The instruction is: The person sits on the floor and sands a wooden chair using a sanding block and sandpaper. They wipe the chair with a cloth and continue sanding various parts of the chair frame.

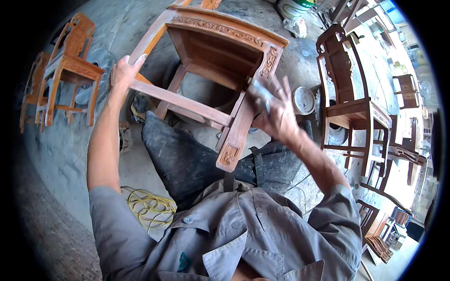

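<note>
A reddish-brown wooden chair frame (215,26) with carved trim lies tipped over in front of me, one leg pointing toward my body. My left hand (125,72) is wrapped round another of its legs at the upper left. On the right, my right hand (280,110) is against the near leg (241,126), just below the carved corner. It holds a pale grey pad (260,92) flat to the wood; motion blurs the hand and pad, and I cannot make out the pad's exact kind. Whitish dust coats parts of the frame.
Carved chairs stand at the left (70,65) and right (347,93). Beyond the frame are a round lidded tin (304,100) and a white-and-green bucket (294,8). A coiled yellow cord (149,206) lies on the floor beside my left arm.
</note>
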### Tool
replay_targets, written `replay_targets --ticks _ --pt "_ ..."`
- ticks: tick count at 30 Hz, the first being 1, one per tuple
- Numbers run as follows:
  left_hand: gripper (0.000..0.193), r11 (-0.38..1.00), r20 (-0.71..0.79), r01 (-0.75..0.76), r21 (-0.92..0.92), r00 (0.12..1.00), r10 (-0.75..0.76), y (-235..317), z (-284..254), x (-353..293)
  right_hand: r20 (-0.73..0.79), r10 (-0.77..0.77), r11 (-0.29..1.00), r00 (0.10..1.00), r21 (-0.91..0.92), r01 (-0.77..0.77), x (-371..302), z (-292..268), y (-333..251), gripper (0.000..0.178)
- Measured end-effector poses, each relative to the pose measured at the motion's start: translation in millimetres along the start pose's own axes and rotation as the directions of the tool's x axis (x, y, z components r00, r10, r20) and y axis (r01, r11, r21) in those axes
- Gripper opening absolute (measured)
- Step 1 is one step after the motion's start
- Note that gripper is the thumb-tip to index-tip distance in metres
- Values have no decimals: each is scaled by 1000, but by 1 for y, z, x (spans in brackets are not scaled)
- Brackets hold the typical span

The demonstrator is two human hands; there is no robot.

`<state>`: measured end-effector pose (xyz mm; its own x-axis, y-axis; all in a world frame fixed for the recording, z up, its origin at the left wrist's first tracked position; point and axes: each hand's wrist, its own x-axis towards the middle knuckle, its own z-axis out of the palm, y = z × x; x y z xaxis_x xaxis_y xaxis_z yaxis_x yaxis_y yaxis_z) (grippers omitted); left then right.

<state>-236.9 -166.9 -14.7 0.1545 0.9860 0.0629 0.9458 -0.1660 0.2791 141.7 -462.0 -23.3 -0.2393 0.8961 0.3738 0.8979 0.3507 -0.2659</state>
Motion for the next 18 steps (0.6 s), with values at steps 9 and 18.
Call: replay_targets --ticks 9,18 --pt "65 1000 -31 -9 16 999 10 -3 0 0 -17 46 996 999 -82 -47 0 -3 12 40" --pt "67 1000 -37 -26 -10 999 26 -8 3 2 -88 96 993 992 -59 -101 7 -2 21 38"
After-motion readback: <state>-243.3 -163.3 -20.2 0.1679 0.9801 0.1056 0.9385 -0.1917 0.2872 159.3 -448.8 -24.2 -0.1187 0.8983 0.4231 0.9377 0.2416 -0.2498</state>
